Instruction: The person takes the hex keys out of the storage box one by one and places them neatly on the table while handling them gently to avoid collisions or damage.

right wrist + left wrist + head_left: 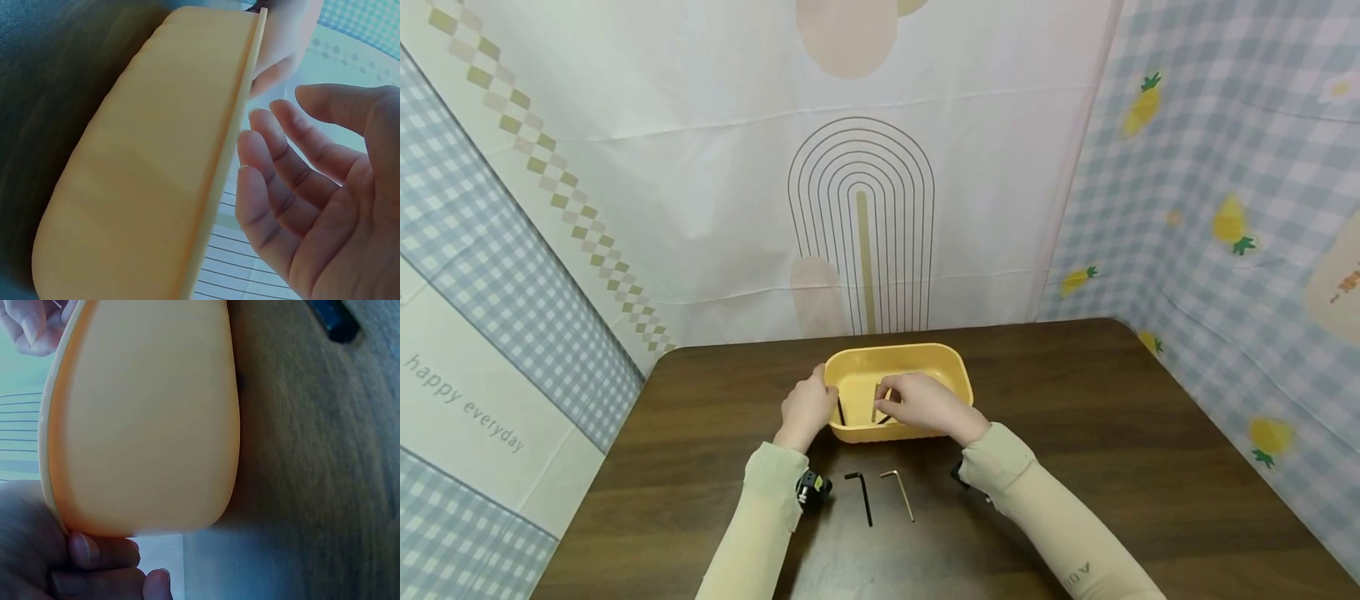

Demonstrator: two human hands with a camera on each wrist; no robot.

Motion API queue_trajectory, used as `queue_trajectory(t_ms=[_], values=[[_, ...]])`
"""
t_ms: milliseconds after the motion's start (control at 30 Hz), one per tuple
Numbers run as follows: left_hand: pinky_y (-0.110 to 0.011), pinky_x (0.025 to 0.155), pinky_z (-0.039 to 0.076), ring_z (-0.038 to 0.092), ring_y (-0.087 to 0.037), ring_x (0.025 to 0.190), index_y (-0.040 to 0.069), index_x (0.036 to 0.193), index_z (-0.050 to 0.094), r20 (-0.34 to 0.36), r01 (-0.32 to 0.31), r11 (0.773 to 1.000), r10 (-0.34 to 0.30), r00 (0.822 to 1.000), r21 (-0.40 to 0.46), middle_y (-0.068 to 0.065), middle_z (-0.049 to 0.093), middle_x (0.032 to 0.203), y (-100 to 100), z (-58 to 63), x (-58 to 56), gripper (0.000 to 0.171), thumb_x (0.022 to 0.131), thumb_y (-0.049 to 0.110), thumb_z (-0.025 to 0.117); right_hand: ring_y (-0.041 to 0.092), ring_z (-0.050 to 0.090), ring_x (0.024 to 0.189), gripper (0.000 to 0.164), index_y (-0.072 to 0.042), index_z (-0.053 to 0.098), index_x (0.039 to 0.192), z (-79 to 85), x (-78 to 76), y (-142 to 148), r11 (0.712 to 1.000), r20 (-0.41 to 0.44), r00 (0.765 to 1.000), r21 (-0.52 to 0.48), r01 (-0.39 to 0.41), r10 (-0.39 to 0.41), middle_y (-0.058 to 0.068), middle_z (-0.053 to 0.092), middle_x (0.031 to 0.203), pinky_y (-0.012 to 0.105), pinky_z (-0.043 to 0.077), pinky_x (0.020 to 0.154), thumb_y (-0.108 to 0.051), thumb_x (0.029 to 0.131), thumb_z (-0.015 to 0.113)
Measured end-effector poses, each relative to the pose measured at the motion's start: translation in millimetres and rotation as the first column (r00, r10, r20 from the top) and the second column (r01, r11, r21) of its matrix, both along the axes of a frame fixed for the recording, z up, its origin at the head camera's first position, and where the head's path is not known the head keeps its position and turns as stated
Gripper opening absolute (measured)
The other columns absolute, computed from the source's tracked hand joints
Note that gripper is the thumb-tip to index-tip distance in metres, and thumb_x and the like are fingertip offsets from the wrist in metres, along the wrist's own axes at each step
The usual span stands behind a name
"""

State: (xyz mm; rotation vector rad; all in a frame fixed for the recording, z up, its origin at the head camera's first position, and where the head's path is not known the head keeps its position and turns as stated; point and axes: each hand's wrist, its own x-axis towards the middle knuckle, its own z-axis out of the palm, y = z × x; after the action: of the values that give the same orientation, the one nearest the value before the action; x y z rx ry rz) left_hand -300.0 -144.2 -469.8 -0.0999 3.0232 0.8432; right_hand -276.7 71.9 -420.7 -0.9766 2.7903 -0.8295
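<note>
A yellow plastic bin (852,434) stands toward the back of the table. My left hand (808,407) grips its left end, fingers outside the wall, as the left wrist view also shows. Over the bin's inside hangs my right hand (927,402), fingers loosely bent. In the right wrist view the thumb and fingertips (305,90) are apart with nothing seen between them. Inside the bin are a gold hex key (875,404), right by the right fingertips in the head view, and a black hex key (841,412) near the left hand. Another short dark piece (885,419) lies by the front wall.
In front of the bin, a black hex key (866,502) and a gold hex key (901,493) lie side by side on the dark wooden table (1075,467). A patterned cloth (715,208) hangs behind the table's back edge.
</note>
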Motion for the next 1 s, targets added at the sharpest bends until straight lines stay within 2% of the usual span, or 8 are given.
queue_trajectory(t_ms=[200,467,733,833,1000], values=[[-0.038,0.056,0.043,0.057,-0.022,0.059,0.005,0.152,0.041,0.003,-0.005,1.0,0.005,1.0,-0.008,-0.008,0.062,0.076,0.6,0.2,0.6,0.054,0.101,0.022,0.048,0.006,0.053,0.061,0.009,-0.017,0.071,0.09,-4.8,-3.2,-4.5,0.999,0.025,1.0,0.038,-0.013,0.012,-0.01,0.062,0.072,0.027,0.044,0.058,-0.02,0.097,0.066],[-0.036,0.054,0.042,0.056,-0.022,0.057,0.005,0.153,0.04,0.008,-0.006,1.0,0.006,1.0,0.0,-0.008,0.06,0.073,0.8,1.4,0.2,0.055,0.102,0.022,0.048,0.007,0.05,0.062,0.006,-0.018,0.072,0.088,-16.1,-11.1,-6.9,0.99,0.002,0.999,0.134,-0.032,0.032,-0.01,0.058,0.069,0.029,0.044,0.063,-0.02,0.094,0.07],[-0.036,0.052,0.041,0.055,-0.022,0.055,0.005,0.153,0.04,0.003,-0.006,1.0,0.006,1.0,0.002,-0.007,0.059,0.07,1.6,1.8,0.0,0.055,0.101,0.022,0.048,0.009,0.049,0.064,0.007,-0.019,0.069,0.086,-17.9,-18.3,-10.2,0.983,0.056,0.998,0.183,-0.011,0.001,-0.008,0.059,0.07,0.029,0.043,0.063,-0.02,0.091,0.075],[-0.036,0.053,0.041,0.055,-0.022,0.056,0.006,0.153,0.04,0.001,-0.009,1.0,0.009,1.0,0.003,-0.007,0.059,0.071,1.8,0.9,0.0,0.055,0.101,0.022,0.048,0.009,0.051,0.067,0.005,-0.015,0.071,0.09,-18.3,-20.1,-12.1,0.98,0.065,0.998,0.2,-0.001,-0.012,-0.008,0.061,0.073,0.031,0.046,0.066,-0.019,0.089,0.075],[-0.037,0.053,0.041,0.056,-0.022,0.057,0.006,0.153,0.041,-0.004,-0.013,1.0,0.013,1.0,0.001,-0.008,0.06,0.072,1.6,-0.5,0.5,0.055,0.101,0.022,0.048,0.013,0.06,0.074,0.019,-0.009,0.071,0.104,-22.9,-25.3,-20.4,0.969,0.061,0.996,0.241,0.05,-0.067,-0.005,0.067,0.082,0.036,0.052,0.075,-0.02,0.089,0.074]])
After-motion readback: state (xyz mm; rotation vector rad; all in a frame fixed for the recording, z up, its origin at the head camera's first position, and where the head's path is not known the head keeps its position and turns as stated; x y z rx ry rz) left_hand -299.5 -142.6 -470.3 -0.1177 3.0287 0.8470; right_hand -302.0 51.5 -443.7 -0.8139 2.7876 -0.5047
